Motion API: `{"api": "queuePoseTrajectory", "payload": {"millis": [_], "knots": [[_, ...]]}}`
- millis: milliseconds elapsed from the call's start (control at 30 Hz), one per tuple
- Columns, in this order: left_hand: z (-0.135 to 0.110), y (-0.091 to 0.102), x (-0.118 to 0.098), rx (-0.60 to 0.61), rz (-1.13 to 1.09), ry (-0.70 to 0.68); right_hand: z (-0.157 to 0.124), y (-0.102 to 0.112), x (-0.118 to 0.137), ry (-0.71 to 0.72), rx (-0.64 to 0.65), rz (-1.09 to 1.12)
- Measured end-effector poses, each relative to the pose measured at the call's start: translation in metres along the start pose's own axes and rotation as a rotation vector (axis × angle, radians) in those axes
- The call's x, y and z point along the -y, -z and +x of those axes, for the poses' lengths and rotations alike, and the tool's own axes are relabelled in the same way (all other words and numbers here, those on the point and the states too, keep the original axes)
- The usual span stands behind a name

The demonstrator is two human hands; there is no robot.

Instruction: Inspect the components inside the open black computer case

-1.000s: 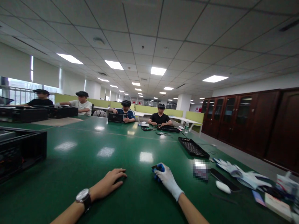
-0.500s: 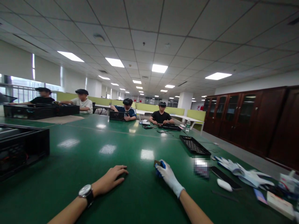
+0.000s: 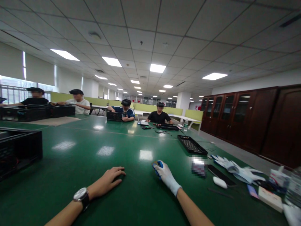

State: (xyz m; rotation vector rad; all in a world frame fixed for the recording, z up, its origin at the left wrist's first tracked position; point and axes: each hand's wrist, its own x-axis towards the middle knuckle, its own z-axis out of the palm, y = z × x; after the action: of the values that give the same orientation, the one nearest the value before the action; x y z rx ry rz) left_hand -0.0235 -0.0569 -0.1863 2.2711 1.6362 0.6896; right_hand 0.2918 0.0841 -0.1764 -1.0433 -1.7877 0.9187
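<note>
My left hand (image 3: 108,182), bare and with a watch (image 3: 81,194) on its wrist, lies on the green tabletop (image 3: 131,201). Its fingers are stretched out and hold nothing. To the right, my right hand (image 3: 164,174) wears a white glove with blue on the fingers and palm. Its fingers are curled around a small flat tan piece (image 3: 155,162), most of which they cover, so its kind is unclear. That hand is low over the tabletop; whether it touches is hard to tell.
Right of my hands are a black perforated panel (image 3: 191,145), a dark phone-like slab (image 3: 221,175), a white rounded case (image 3: 220,182), spare gloves (image 3: 235,168) and a white box (image 3: 270,198). A black computer case (image 3: 21,150) stands left. Several people work across the table.
The view has turned slightly right, so everything appears shifted left. Less of the tan piece shows beyond my gloved fingers. My left hand stays flat on the table.
</note>
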Motion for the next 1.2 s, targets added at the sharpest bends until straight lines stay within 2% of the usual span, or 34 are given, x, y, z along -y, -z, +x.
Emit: {"api": "queuePoseTrajectory", "payload": {"millis": [200, 633, 867, 1200], "knots": [[0.001, 0.0, 0.002, -0.006, -0.014, -0.015, -0.004, 0.0, -0.002, -0.002, 0.031, 0.012], [-0.001, 0.001, -0.003, 0.009, -0.013, 0.015, 0.002, -0.001, -0.007, 0.009, -0.029, 0.008], [0.0, 0.0, 0.002, 0.003, -0.017, 0.003, 0.002, -0.005, -0.013, -0.017, 0.013, 0.032], [0.001, -0.001, 0.003, 0.006, -0.002, 0.005, 0.0, -0.001, -0.01, -0.015, 0.113, 0.074]]}}
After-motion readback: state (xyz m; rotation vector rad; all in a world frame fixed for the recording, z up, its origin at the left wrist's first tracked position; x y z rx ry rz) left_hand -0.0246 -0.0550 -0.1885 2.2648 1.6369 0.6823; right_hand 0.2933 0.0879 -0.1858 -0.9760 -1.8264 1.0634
